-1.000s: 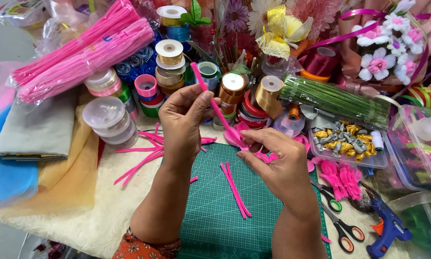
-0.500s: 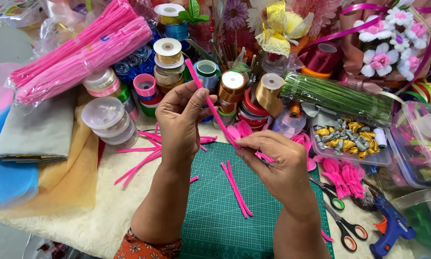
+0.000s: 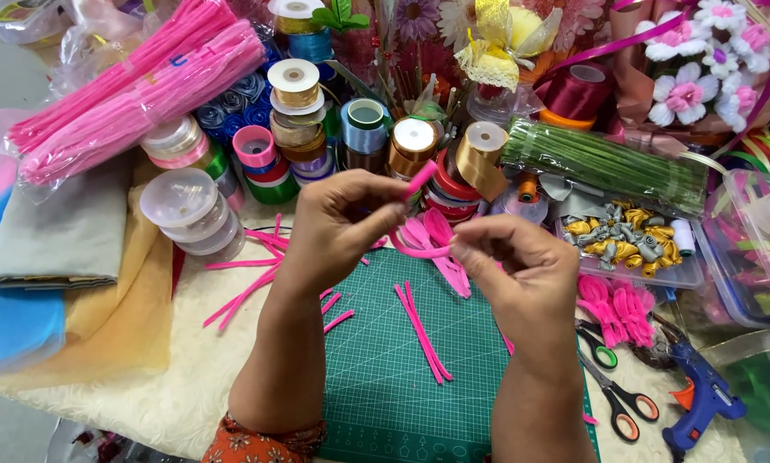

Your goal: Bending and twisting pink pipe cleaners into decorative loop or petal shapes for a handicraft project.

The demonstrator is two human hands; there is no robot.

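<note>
Both hands are up over the green cutting mat (image 3: 402,377), working a pink pipe cleaner (image 3: 428,249) into shape. The left hand (image 3: 338,219) has its fingers pinched together on the free end of that pipe cleaner, the tip poking up just past the thumb toward the gold ribbon spools (image 3: 479,154). The right hand (image 3: 522,270) has its fingers closed on the other side, where the strand curves into loops that already look like petals, hanging between the two hands above the top edge of the mat. So this reads as the bending step: a loop being formed and held against the ones beside it. The next move, I'd judge, calls for a firm pinch at the base with the right hand while the left brings the loose end round, keeping the loops from springing open. Two straight pink pieces (image 3: 421,330) lie on the mat under the hands, more cut lengths (image 3: 243,287) are scattered on the pale tabletop to the left, and finished pink loops (image 3: 616,304) sit by the scissors (image 3: 612,390) and blue glue gun (image 3: 698,399) on the right.
</note>
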